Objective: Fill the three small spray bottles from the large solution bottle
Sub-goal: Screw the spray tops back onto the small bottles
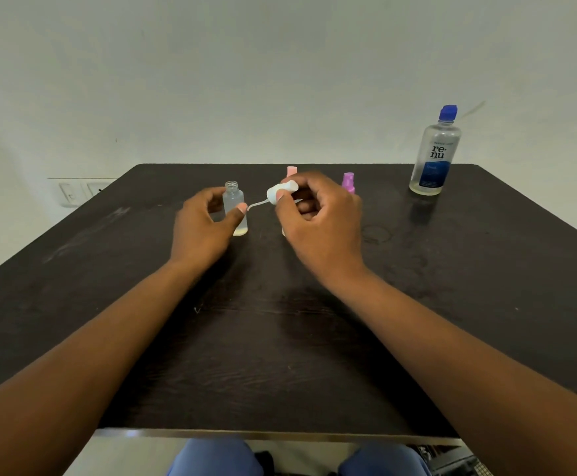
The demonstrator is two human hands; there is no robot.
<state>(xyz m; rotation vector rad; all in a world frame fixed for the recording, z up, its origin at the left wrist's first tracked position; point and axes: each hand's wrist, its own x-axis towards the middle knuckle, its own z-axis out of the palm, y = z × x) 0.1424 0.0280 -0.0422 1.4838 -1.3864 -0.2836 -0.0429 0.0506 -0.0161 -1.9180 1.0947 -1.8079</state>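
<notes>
A small clear spray bottle (235, 207) stands upright and uncapped on the dark table (280, 338), with a little liquid at its bottom. My left hand (204, 228) grips its body between thumb and fingers. My right hand (318, 221) pinches the white spray head (282, 192), held sideways just right of the bottle, its thin dip tube pointing left toward my left thumb. Behind my right hand stand a pink-capped spray bottle (291, 171) and a purple-capped one (348, 183), both mostly hidden. The large solution bottle (435, 156), blue cap closed, stands at the far right.
A pale wall rises behind the table, with wall sockets (77, 192) low on the left. The table's front edge (280, 434) runs above my knees. Faint ring marks show on the table to the right of my right hand.
</notes>
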